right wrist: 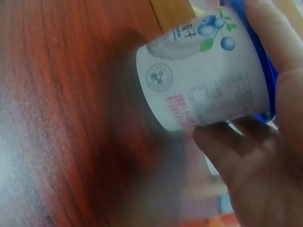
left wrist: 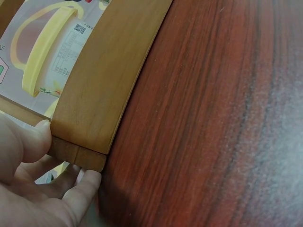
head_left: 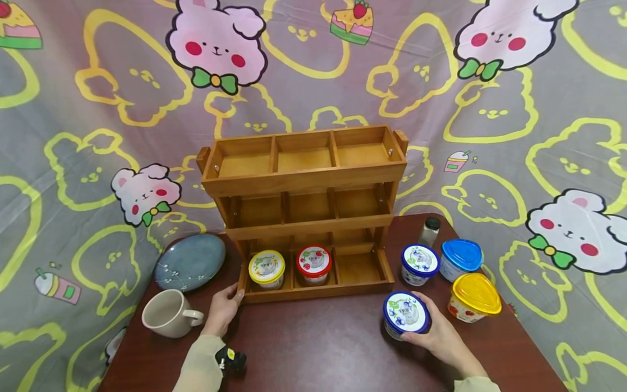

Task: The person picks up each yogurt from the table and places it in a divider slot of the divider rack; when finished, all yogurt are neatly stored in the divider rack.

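Note:
My right hand (head_left: 441,333) grips a blue-lidded yogurt cup (head_left: 405,312), tilted a little above the table. In the right wrist view the cup's white side (right wrist: 203,75) shows blueberries and small print. At the lower left corner of a three-tier wooden shelf (head_left: 303,181), my left hand (head_left: 222,311) holds the bottom tier's end, with the thumb at its upper edge and the fingers outside, as the left wrist view shows. The bottom tier bears a yellow-lidded cup (head_left: 266,268) in its left compartment and a red-lidded cup (head_left: 314,262) in the middle one; its right compartment is bare.
On the right stand another blue-lidded cup (head_left: 419,262), a tub with a light-blue lid (head_left: 461,255), a yellow-lidded tub (head_left: 475,294) and a dark-capped jar (head_left: 430,231). A beige mug (head_left: 166,318) and a grey-blue plate (head_left: 192,260) are at left. Patterned cloth hangs behind.

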A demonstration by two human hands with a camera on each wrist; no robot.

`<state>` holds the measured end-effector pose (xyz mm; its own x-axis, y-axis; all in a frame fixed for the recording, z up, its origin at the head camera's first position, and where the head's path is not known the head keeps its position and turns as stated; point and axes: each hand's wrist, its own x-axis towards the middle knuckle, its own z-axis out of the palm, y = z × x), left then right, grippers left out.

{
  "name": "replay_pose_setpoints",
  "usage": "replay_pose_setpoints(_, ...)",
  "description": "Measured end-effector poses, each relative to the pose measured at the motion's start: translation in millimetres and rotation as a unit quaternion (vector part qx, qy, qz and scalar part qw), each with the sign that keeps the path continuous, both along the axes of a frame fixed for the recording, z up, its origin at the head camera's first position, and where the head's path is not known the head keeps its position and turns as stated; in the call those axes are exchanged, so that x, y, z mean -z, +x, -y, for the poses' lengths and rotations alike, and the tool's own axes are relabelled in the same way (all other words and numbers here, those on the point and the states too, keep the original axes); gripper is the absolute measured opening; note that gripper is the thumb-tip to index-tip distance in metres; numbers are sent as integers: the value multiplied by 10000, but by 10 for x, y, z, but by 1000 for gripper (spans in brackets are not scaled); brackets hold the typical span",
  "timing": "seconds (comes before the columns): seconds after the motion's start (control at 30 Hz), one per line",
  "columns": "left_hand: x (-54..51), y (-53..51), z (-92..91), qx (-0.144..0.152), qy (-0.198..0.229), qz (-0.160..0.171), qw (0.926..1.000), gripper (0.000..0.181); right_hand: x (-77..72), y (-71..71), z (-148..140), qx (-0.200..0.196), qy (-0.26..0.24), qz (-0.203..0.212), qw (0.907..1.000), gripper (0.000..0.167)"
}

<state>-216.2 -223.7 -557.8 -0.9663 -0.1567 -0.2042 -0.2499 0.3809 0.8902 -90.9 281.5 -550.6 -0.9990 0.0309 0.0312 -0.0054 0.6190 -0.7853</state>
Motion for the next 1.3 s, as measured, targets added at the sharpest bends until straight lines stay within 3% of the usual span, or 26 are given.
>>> replay_pose_setpoints(0.57,-25,-20,-7,-15,105,51,9999,51,-9,-25,3,142,120,-218,9996,104)
replay_pose_setpoints(0.87,-13,-18,-2,-24,159,-51,9999,49,-60,-28,35,291,101,-68,9995,104)
replay_pose_setpoints(1.07,-6,-8,0,-30,126,-38,9999,49,-173,-13,48,322,48,-147,9994,104)
replay_pose_setpoints(1.3,4,-14,-8,-45,68,13,10000,50,-434,-67,67,279,-91,-31,9996,105)
